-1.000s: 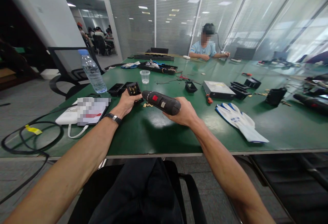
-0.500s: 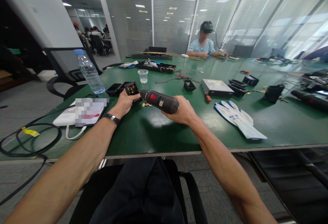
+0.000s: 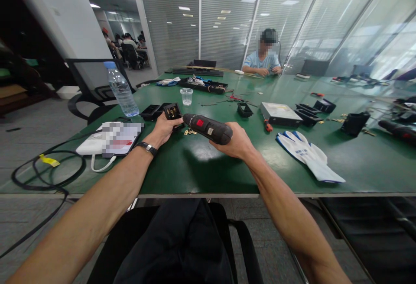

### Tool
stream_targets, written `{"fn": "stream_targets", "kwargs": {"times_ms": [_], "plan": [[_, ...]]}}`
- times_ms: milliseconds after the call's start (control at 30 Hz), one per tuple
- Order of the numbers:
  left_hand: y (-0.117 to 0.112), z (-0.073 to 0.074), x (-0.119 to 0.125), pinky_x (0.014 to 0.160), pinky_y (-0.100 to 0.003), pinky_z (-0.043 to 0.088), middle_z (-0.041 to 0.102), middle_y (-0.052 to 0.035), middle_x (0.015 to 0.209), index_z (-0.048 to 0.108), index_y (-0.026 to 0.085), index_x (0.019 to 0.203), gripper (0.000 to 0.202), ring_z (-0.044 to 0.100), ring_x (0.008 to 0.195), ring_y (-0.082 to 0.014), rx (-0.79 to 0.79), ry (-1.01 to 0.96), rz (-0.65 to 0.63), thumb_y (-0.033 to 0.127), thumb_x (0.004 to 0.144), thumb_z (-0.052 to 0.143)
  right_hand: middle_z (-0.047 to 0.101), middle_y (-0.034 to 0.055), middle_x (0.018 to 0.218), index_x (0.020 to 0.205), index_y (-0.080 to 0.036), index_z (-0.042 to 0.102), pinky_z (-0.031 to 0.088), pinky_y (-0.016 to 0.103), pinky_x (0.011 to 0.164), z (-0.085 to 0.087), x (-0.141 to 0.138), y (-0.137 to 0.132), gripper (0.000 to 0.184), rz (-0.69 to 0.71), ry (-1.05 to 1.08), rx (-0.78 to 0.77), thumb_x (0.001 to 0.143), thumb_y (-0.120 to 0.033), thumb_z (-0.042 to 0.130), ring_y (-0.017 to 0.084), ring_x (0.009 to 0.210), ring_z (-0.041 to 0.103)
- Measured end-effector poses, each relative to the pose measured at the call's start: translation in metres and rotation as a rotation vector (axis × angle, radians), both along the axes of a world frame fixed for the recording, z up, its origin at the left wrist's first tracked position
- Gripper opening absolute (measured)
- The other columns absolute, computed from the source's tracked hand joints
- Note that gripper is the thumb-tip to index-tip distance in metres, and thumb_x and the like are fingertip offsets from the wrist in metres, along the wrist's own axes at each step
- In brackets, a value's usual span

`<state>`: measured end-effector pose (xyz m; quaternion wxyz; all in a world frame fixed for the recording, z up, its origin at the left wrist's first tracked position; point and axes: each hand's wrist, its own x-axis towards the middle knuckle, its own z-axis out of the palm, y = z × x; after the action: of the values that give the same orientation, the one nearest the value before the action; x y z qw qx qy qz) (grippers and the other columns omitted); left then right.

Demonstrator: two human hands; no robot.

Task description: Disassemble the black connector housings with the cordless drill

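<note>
My left hand is closed on a black plastic box with brass-coloured metal parts inside, its open face turned toward me. My right hand grips a black cordless screwdriver with a red mark on its side. The tool's front end reaches the box beside my left thumb; whether its tip touches a screw is hidden. Small brass pieces lie on the table just below the box. Another black plastic box sits at the left of my left hand.
On the green table stand a water bottle and a clear cup. White-and-blue gloves lie at right, near a metal-topped drive and an orange-handled tool. A cable coils at left. Across the table sits a person.
The view has shifted slightly, so the table's things sit a little further right. Both hands keep their holds on the box and screwdriver. The person opposite has drawn their hands closer together.
</note>
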<state>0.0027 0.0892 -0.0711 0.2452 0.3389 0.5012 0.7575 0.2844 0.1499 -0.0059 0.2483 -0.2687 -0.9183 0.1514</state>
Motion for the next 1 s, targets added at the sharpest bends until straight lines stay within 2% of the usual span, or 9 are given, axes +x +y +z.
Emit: {"fn": "stream_targets", "kwargs": {"times_ms": [333, 800, 1000], "plan": [[0.0008, 0.0010, 0.0004, 0.080, -0.040, 0.056, 0.071, -0.0038, 0.091, 0.064, 0.017, 0.092, 0.056, 0.067, 0.081, -0.0200, -0.002, 0.001, 0.007, 0.022, 0.045, 0.094, 0.064, 0.0036, 0.064, 0.068, -0.021, 0.066, 0.035, 0.026, 0.051, -0.0013, -0.0008, 0.0018, 0.029, 0.015, 0.017, -0.005, 0.073, -0.049, 0.070, 0.016, 0.056, 0.057], [0.0014, 0.0027, 0.0016, 0.075, -0.034, 0.056, 0.071, -0.0016, 0.087, 0.065, 0.018, 0.087, 0.053, 0.066, 0.079, -0.0171, -0.012, 0.029, -0.006, 0.021, 0.044, 0.095, 0.069, 0.0073, 0.072, 0.073, -0.022, 0.066, 0.040, 0.029, 0.055, 0.0028, 0.0046, -0.0001, 0.026, -0.010, 0.014, -0.019, 0.071, -0.047, 0.072, 0.024, 0.068, 0.067], [0.0030, 0.0009, 0.0001, 0.070, -0.031, 0.055, 0.070, -0.0016, 0.084, 0.064, 0.017, 0.083, 0.048, 0.064, 0.073, -0.0150, -0.024, 0.058, -0.004, 0.018, 0.045, 0.093, 0.069, 0.0077, 0.073, 0.075, -0.021, 0.068, 0.041, 0.029, 0.058, 0.0011, 0.0035, 0.0020, 0.027, 0.004, 0.002, -0.021, 0.074, -0.048, 0.070, 0.023, 0.071, 0.068]]}}
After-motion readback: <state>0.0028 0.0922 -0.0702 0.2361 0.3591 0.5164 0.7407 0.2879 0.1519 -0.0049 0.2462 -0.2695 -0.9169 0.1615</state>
